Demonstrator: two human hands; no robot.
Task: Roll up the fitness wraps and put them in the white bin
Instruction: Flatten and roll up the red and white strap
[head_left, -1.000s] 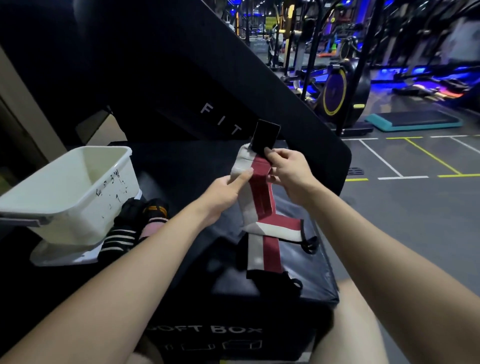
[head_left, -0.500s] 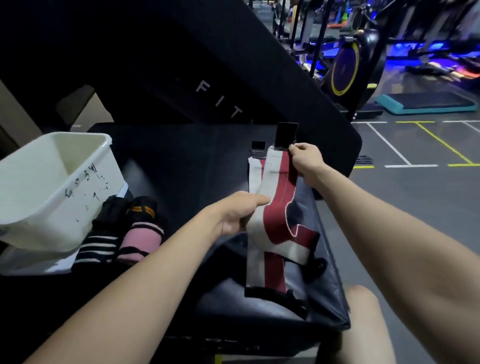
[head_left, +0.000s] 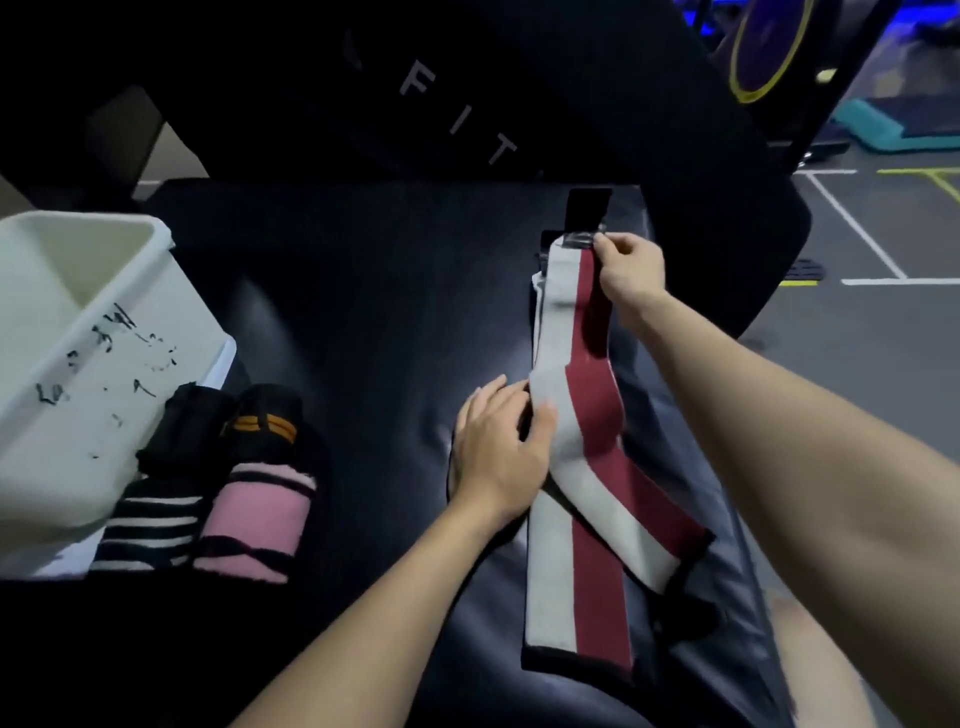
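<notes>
Right hand (head_left: 631, 270): raised over the far part of the black padded box (head_left: 363, 322), fingers curled, pinching the far end of the red and white wrap (head_left: 576, 395) just below its black end tab (head_left: 589, 210).

Left hand (head_left: 498, 452): lower and nearer, thumb on top of the white stripe and fingers behind the band, gripping the wrap at mid-length.

Red and white wrap: one long unrolled band, white stripe on the left, dark red stripe on the right, black edging. Stretched between the two hands, then folded below the left hand; the lower part lies flat on the box top, its near end at the front edge. A black loop or strap shows at the fold on the right; detail unclear.

Rolled wraps, lying on the box top at left, well apart from the hands:
- pink roll (head_left: 254, 519) with black edging;
- black and white striped roll (head_left: 148, 525), touching the pink one;
- black roll with orange stripes (head_left: 265, 421), just behind the pink one;
- plain black roll (head_left: 187, 421), against the bin.

White bin (head_left: 98, 364): far left, tilted, open side up, black handwriting on its side wall. Interior contents cannot be seen.

Black slanted pad (head_left: 519, 104): behind the box, lettered "FIT".

Gym floor (head_left: 857, 322): grey, with white and yellow lines, at right.
</notes>
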